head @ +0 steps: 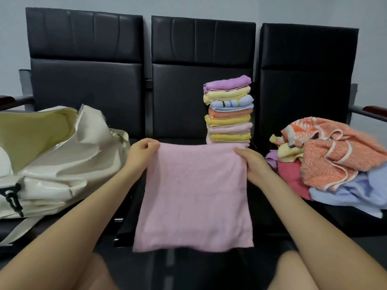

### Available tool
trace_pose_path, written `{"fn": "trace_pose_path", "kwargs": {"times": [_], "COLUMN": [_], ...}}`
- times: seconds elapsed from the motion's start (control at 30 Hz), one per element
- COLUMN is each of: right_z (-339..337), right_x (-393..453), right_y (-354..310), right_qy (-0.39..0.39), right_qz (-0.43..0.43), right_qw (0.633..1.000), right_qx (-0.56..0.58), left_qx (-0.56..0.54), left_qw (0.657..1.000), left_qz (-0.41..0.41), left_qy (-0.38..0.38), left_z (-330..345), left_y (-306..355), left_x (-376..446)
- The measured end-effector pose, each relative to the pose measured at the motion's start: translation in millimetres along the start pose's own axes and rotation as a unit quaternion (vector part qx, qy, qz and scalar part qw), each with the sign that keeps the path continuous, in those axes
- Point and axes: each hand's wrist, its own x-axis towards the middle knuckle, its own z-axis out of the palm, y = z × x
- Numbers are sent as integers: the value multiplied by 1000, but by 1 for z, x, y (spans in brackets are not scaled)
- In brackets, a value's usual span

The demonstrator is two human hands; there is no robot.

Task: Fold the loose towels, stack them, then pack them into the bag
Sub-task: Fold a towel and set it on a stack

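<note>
From the head camera, both hands pinch the top corners of a pink towel (193, 197), left hand (143, 152) and right hand (252, 162), so it hangs over the middle seat (134, 197). It hides the foot of the folded stack (229, 109). The open cream bag (54, 155) is cut off at the left edge; the loose towels (335, 158) run off the right.

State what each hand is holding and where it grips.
Both hold the pink towel: the left hand pinches its top left corner, the right hand its top right corner. The rest hangs down.
</note>
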Motion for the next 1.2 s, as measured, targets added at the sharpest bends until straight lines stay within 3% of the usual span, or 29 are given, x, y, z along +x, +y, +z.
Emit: {"fn": "trace_pose_path", "kwargs": {"times": [0.2,0.37,0.5,0.57,0.8,0.87,1.0,1.07,1.13,1.2], "right_z": [-5,-13,-17,-11,14,20,21,20,19,21], "right_x": [44,68,88,86,28,3,-44,-62,-71,-76], "right_y": [40,49,54,48,45,42,39,41,47,52], "right_qy": [72,120,186,187,-14,-98,-277,-338,-365,-354], "right_qz": [-21,-92,-115,-127,-190,-189,-152,-139,-176,-215], "right_qw": [962,929,881,877,885,870,813,767,686,647], "right_qx": [-262,-338,-419,-424,-424,-446,-489,-527,-604,-640], "left_qx": [160,194,269,262,240,260,296,314,342,372], "left_qw": [986,981,962,964,951,932,883,854,823,803], "left_qz": [30,31,42,38,179,216,241,237,233,230], "left_qy": [-27,10,35,28,-79,-128,-274,-340,-389,-405], "left_z": [28,42,62,66,56,47,23,14,10,10], "left_y": [-47,-59,-62,-54,-17,-10,-9,-13,-18,-22], "left_x": [31,46,61,60,7,-14,-46,-60,-74,-85]}}
